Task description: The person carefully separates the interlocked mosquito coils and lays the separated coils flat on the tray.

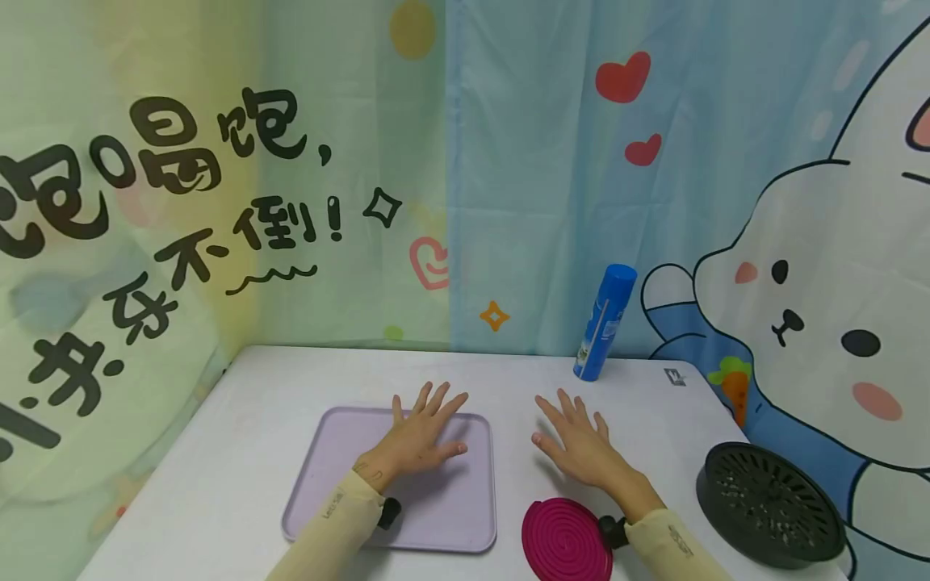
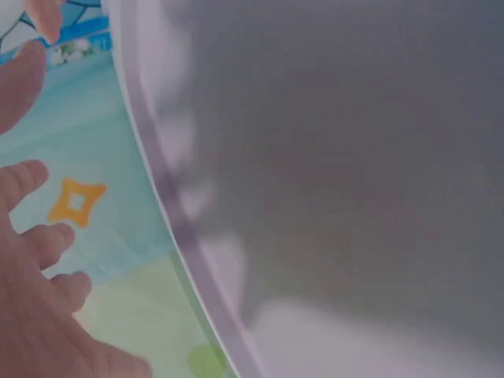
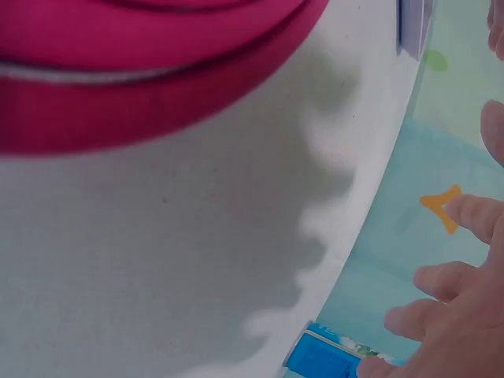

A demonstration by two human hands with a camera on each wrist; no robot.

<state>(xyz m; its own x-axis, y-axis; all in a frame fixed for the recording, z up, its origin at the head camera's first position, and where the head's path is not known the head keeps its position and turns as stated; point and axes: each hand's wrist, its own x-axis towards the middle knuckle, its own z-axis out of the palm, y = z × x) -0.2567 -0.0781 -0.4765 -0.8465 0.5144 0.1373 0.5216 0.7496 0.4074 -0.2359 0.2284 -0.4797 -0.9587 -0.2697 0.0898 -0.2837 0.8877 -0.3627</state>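
Observation:
My left hand (image 1: 414, 444) hovers over a pale purple tray (image 1: 450, 528), its fingers spread and nothing held. In the left wrist view, the fingers (image 2: 59, 244) show at the left side, and a hand-shaped shadow falls on the tray. My right hand (image 1: 581, 452) is held above the white table, fingers apart, holding nothing. Just below its wrist lies a magenta spiral coil (image 1: 567, 541), flat on the table. The right wrist view shows this coil's edge (image 3: 157, 102) close up, with the right fingers (image 3: 441, 279) at the far side.
A blue cylindrical can (image 1: 605, 323) with a blue cap stands at the table's back edge. On the right side sits a round black pan-like item (image 1: 773, 500) with a slotted top. A printed curtain (image 1: 508, 161) hangs behind the white table (image 1: 218, 484).

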